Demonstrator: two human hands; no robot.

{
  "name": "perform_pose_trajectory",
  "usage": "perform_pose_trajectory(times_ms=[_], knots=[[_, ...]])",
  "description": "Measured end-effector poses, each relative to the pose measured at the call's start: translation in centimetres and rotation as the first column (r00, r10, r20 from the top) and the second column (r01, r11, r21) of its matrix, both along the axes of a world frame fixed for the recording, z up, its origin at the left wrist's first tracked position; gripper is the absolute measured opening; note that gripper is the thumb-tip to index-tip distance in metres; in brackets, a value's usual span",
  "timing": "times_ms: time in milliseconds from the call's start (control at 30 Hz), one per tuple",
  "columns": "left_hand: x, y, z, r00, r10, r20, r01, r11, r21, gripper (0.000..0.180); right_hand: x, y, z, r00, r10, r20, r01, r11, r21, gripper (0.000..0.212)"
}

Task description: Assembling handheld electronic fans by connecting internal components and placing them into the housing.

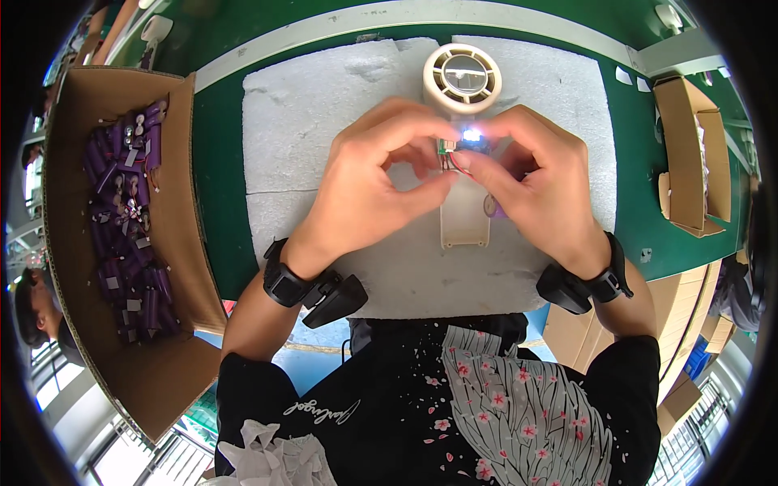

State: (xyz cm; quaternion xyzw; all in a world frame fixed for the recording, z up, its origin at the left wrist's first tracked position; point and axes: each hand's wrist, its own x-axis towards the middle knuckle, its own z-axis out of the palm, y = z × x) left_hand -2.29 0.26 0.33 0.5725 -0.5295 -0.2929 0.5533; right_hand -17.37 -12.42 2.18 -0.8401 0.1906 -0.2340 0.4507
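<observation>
Foam (308, 130); cream fan (464, 215), axis outward, head (463, 78) farthest

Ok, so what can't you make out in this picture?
In the head view:
Small circuit board: partly covered by the left hand and right hand.
Light: its own glare washes out detail.
Purple cell: partly behind the right hand.
Carton at right: contents mostly hidden by its walls.

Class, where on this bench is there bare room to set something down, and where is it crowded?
Bare: the foam left of the left hand; the foam right of the right hand; the green table between foam and small box. Crowded: the foam's middle, with both hands, fan, lit board, battery and casing.
</observation>
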Motion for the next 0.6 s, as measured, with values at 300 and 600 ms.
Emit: perform_pose_trajectory(times_ms=[300, 600], knots=[[-0.7, -0.42, -0.47, 0.994, 0.084, 0.07, -0.094, 0.985, 0.145, 0.041, -0.25, 0.02, -0.34, 0.998, 0.044, 0.054, -0.036, 0.99, -0.136, 0.015], [-0.54, -0.17, 0.07, 0.997, 0.006, 0.076, -0.022, 0.978, 0.206, 0.045, -0.41, -0.09, -0.46, 0.999, 0.041, 0.022, -0.035, 0.977, -0.212, 0.012]])
